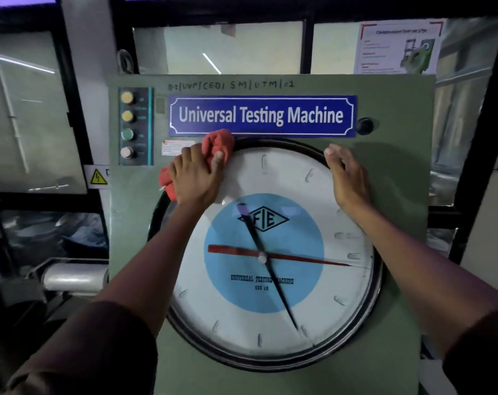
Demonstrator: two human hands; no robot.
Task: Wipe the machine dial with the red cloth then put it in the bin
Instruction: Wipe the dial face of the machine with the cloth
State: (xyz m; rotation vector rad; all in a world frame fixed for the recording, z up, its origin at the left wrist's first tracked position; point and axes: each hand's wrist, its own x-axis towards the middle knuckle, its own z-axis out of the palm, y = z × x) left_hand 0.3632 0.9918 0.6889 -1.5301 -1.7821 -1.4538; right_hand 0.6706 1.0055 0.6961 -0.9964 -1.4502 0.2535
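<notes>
- The red cloth (pixel 217 143) is looking soft, matt and creased, bunching at 11 o'clock on the dial (pixel 270 309).
- The dial is showing a glossy, smooth cover, probably glass, inside a shiny black rim.
- The green panel (pixel 398 166) is appearing as matt painted metal.
- The blue nameplate (pixel 262 115), at 12 o'clock, is gleaming slightly.

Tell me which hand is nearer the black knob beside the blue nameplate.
Right. The right hand rests on the dial's upper right rim, just below-left of the black knob. The left hand presses the red cloth across the dial.
</notes>
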